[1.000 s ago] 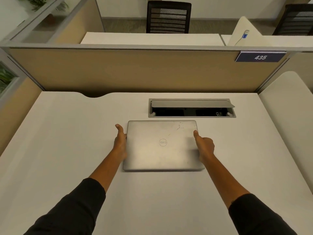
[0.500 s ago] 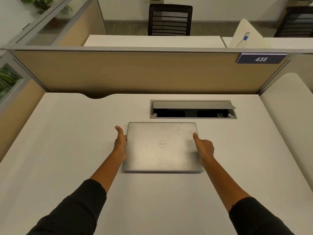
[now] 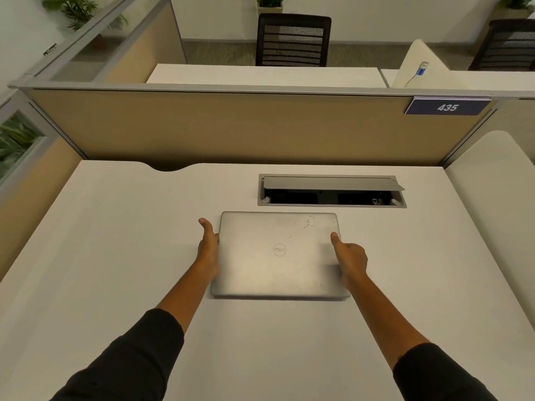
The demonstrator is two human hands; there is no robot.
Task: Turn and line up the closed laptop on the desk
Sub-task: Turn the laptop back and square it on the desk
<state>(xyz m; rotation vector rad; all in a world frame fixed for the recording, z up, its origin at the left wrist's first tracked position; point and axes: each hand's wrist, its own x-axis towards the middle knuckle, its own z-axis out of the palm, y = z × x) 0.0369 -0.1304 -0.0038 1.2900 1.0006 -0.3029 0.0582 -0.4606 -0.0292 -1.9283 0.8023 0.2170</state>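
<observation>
We record mainly a change of view: the head camera has tilted up slightly, so the desk (image 3: pixel 121 256), the laptop (image 3: pixel 279 256) and the cable box (image 3: pixel 331 204) all sit lower in frame than before. A planter (image 3: pixel 269 5) behind the far chair (image 3: pixel 293 40) now shows at the top (cut off earlier). On the lid, the right hand (image 3: pixel 351 260) thumb lies marginally closer to the desk's near edge.

Bare desk (image 3: pixel 115 241) all round; open cable tray (image 3: pixel 332 191) seemingly close behind the laptop (image 3: pixel 279 256).

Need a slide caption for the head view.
Both hands, left hand and right hand, grip the closed silver laptop on the white desk.
</observation>
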